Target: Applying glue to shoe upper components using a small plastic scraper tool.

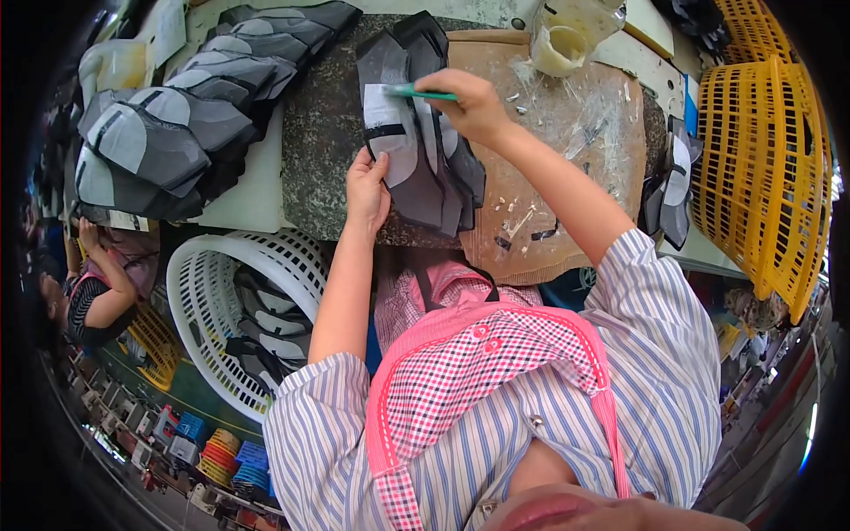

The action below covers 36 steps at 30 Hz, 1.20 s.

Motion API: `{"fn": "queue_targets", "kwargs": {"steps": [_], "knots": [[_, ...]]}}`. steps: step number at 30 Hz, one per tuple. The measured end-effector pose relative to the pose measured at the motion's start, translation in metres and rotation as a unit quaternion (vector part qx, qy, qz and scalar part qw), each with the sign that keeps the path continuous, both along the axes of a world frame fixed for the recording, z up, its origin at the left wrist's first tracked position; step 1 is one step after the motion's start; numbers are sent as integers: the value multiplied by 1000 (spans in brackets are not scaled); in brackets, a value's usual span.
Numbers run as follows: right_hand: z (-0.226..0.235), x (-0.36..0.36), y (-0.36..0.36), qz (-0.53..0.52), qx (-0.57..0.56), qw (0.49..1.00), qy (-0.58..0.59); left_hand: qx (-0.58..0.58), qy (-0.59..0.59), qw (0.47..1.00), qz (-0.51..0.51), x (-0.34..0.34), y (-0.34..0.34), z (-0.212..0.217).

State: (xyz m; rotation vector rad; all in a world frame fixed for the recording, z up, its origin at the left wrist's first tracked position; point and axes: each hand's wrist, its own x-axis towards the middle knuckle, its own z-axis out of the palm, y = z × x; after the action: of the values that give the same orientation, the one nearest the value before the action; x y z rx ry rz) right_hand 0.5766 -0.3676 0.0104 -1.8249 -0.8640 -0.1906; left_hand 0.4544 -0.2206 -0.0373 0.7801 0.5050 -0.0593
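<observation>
Workbench (270,164) is covered by a dark speckled slab (310,181), with a glue-smeared cardboard sheet (575,155) laid over its right part. Left forearm is extended nearly straight toward the far edge; right forearm is angled in from the right, wrist bent. Left hand (366,193) is held narrow, thumb on top, the left edge of a grey panel (403,168) held; fingers partly hidden. Right hand (469,104) is closed around a green-handled brush (436,94), pointed left, tip at the panel's white patch (381,102); contact can't be told. Panel is set across the slab, by the cardboard's left edge, over other fanned panels; long axis runs far edge to near edge, near end angled right. Glue pot (562,53) is placed at the cardboard's far edge. Overlapping panels (190,137) are piled toward the workbench's left end.
</observation>
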Motion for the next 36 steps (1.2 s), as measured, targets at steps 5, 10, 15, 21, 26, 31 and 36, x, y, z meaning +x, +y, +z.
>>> {"fn": "queue_targets", "kwargs": {"steps": [5,10,15,21,26,31,36], "knots": [[-14,-73,-49,129,-100,986,15,-61,30,998,9,-4,4,-1],[28,-64,-64,7,-89,985,147,-57,-6,998,-1,-1,12,10],[21,-34,-23,-25,-116,993,-18,75,-62,991,-89,-11,30,53],[24,-43,-43,-50,-177,982,-47,415,-217,824,320,25,133,228],[39,-50,-26,-11,-114,993,22,760,132,525,360,17,264,202],[43,2,-120,-285,22,958,-17,799,-53,515,307,17,151,168],[43,45,-144,-411,14,912,-9,775,-99,624,-28,-34,39,77]]}}
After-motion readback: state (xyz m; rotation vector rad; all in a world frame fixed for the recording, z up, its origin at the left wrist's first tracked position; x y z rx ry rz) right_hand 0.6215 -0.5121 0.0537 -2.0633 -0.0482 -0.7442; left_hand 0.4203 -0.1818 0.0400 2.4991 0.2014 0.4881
